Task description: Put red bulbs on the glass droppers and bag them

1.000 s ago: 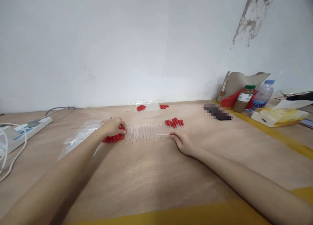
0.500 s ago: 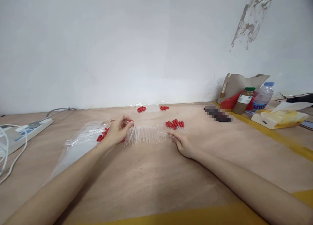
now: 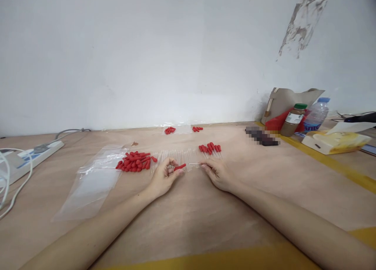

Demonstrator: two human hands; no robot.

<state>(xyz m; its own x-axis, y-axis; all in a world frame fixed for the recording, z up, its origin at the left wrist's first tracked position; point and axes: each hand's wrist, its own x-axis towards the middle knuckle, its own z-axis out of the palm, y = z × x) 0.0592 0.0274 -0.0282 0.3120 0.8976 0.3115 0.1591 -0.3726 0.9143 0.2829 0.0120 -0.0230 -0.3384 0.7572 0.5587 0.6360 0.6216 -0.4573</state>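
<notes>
Between thumb and fingers, my left hand (image 3: 165, 177) pinches a red rubber dropper bulb (image 3: 180, 167), its narrow end pointing right. My right hand (image 3: 217, 173) is closed on a thin clear glass dropper tube (image 3: 194, 164), whose free end points left toward the bulb; the two are apart. Behind my hands lies a row of clear tubes (image 3: 176, 155), partly covered by my left hand. A pile of red bulbs (image 3: 135, 162) sits left of the row. Several droppers with red bulbs fitted (image 3: 210, 148) lie just beyond my right hand.
Clear plastic bags (image 3: 91, 191) lie at the left, near a white power strip (image 3: 44, 154) with cables. Small groups of red bulbs (image 3: 169, 131) rest by the wall. On the right are a dark blurred object (image 3: 263, 137), a green-capped bottle (image 3: 293, 121), a water bottle (image 3: 316, 115) and a tissue pack (image 3: 335, 142).
My left hand has moved right and nearer from the bulb pile, carrying a red bulb toward the tube. My right hand has barely shifted, and its tube now lies more level.
</notes>
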